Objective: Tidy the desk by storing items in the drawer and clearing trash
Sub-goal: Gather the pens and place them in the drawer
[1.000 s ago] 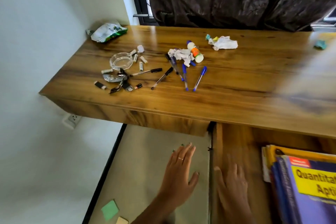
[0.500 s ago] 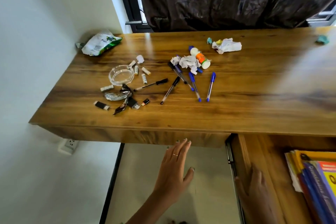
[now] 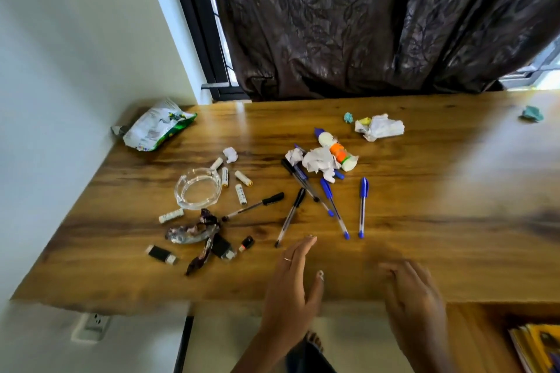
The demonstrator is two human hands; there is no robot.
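Across the glossy brown wooden bench (image 3: 409,221) lie loose ballpoint pens (image 3: 333,206), some blue-capped and some black-capped, fanned near the middle. Crumpled white paper (image 3: 321,162) rests against a white glue bottle with an orange band (image 3: 336,150). Small white batteries (image 3: 241,194) lie around a clear glass ashtray (image 3: 197,189). A crinkled green-and-white snack packet (image 3: 156,126) sits in the far left corner.

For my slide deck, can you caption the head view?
Both hands, left and right, hover open over a wooden desk strewn with pens, batteries and crumpled paper.
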